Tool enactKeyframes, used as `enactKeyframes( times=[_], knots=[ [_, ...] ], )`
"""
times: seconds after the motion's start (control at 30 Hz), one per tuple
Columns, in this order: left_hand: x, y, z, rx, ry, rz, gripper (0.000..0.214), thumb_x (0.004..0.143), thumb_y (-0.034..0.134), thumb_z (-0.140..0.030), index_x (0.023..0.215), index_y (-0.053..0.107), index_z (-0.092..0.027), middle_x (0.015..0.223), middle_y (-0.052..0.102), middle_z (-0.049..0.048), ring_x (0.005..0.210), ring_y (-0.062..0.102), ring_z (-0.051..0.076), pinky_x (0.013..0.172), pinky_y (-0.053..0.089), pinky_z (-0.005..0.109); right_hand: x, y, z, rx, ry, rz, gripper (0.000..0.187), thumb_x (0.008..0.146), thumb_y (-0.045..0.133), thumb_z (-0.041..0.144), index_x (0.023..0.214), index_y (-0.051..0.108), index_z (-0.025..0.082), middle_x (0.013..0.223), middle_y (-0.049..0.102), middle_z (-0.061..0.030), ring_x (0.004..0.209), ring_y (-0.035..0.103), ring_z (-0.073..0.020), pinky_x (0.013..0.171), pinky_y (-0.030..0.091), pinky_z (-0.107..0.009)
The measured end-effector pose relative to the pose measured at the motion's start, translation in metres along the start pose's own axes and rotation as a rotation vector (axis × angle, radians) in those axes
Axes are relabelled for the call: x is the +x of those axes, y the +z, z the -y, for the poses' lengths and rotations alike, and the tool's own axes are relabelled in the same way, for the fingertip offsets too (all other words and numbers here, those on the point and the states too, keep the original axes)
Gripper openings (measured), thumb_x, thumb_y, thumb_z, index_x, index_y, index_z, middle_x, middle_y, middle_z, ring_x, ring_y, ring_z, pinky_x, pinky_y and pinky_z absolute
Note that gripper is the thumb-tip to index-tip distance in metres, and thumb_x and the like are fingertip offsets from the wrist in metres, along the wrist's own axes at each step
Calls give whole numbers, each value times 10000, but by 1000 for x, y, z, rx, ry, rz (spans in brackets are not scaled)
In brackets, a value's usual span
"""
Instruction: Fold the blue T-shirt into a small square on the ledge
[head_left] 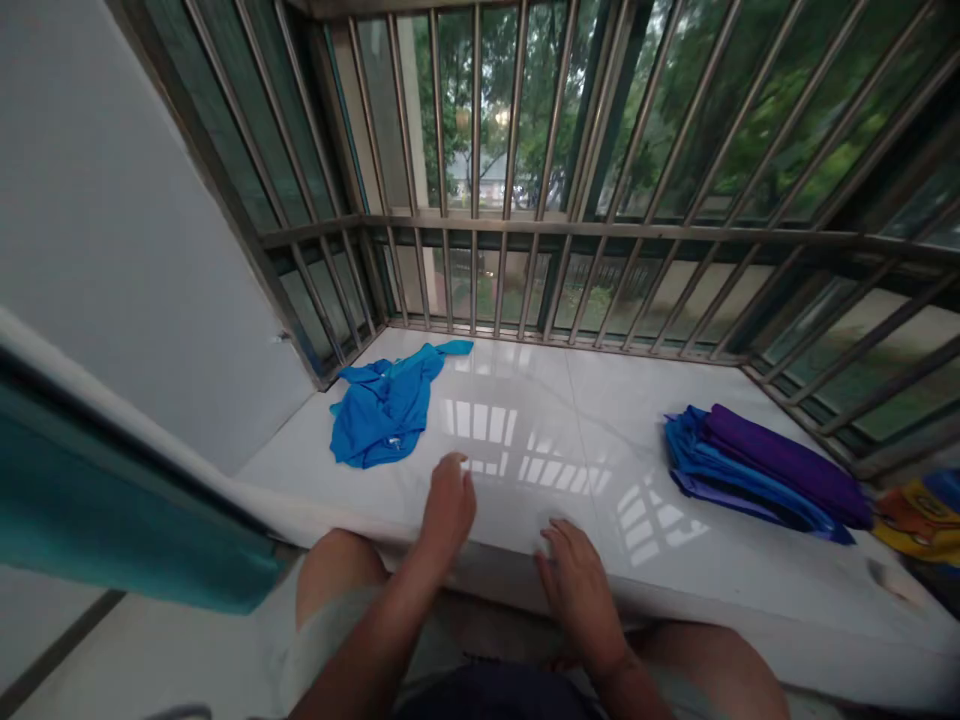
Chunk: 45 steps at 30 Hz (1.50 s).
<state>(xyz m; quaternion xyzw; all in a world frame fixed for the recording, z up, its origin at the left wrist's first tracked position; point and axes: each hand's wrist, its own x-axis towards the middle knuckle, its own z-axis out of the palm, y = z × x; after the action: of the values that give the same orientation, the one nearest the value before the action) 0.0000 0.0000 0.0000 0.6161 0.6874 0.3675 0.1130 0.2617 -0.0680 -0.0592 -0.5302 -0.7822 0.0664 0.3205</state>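
Observation:
A crumpled bright blue garment (386, 415) lies on the left part of the white tiled window sill (525, 400). It looks like a shirt, with one narrow end stretched toward the bars. My left hand (450, 505) hovers over the front of the sill, just right of and nearer than the garment, and does not touch it. Its fingers are extended and hold nothing. My right hand (576, 575) is at the sill's front edge, empty, with thumb and fingers apart. On the right lies a folded stack of blue clothes (697, 450) with a purple folded piece (787, 465) on top.
Metal window bars (480, 225) enclose the sill at the back and sides. A yellow printed item (922, 515) sits at the far right, with a small blurred object (896, 582) in front. A teal curtain (127, 500) hangs on the left. My knees press close to the sill's front.

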Motion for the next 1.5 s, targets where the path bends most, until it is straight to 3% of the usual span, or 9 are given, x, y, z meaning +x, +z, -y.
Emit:
enactKeyframes(
  times=[0.17,0.37,0.5,0.63,0.77,0.83,1.1,1.3,1.5],
  knots=[
    [86,-45,71,417,-258,-213,523,966,514,-132,1474,556,-16,1512,597,319,1502,490,432,1212,406,598,0,37,-7,-187,-177,-11,570,1013,675,347,1575,587,304,1644,586,-115,1475,597,-381,1256,394,-607],
    [99,-80,110,487,-348,20,224,1015,534,-221,1121,698,-111,1072,771,230,1108,712,416,919,544,486,-6,32,-11,-196,-182,-2,698,986,705,376,1655,509,340,1678,551,-85,1498,582,-365,1278,409,-573],
    [52,-50,79,348,-160,153,221,1075,506,-346,1046,679,-213,929,771,97,955,748,310,874,547,375,0,26,-9,-143,-130,38,550,1045,629,375,1592,576,342,1627,608,-85,1478,607,-353,1254,460,-608],
    [-31,-34,11,-77,97,381,267,1068,488,-420,1010,687,-251,1013,762,106,1013,726,300,946,552,394,10,3,9,23,-40,46,583,1084,548,326,1660,483,268,1571,648,-135,1452,634,-312,1231,518,-574],
    [-93,-79,-53,-431,370,845,519,1094,421,-658,841,632,-257,1075,701,75,957,661,225,887,544,338,22,-33,45,193,-66,79,747,995,618,267,1712,408,259,1758,413,-149,1622,419,-335,1290,448,-560],
    [-106,-110,-64,-543,374,984,549,1040,445,-777,858,640,-297,1030,697,64,919,652,236,867,548,358,25,-46,60,285,-87,162,634,950,630,233,1578,582,309,1661,547,-109,1554,505,-323,1276,459,-535],
    [-75,-184,-44,-687,-160,407,644,660,864,-821,673,574,-246,702,605,15,630,567,202,565,516,329,32,-90,53,430,197,144,497,738,489,101,1173,689,235,1078,773,-59,1053,721,-253,989,557,-386],
    [-3,-234,-66,-482,-15,-20,583,812,873,-552,588,436,-238,628,507,-37,572,504,130,531,468,240,67,-154,16,296,224,161,274,864,553,160,1073,716,228,1027,769,-36,976,705,-225,899,515,-327],
    [36,-260,-89,-78,-60,-141,456,894,769,-601,725,587,-219,483,531,-81,436,531,130,429,383,199,98,-204,-11,254,217,44,212,928,495,203,991,697,225,868,725,-6,807,656,-183,772,484,-281]
  ],
)
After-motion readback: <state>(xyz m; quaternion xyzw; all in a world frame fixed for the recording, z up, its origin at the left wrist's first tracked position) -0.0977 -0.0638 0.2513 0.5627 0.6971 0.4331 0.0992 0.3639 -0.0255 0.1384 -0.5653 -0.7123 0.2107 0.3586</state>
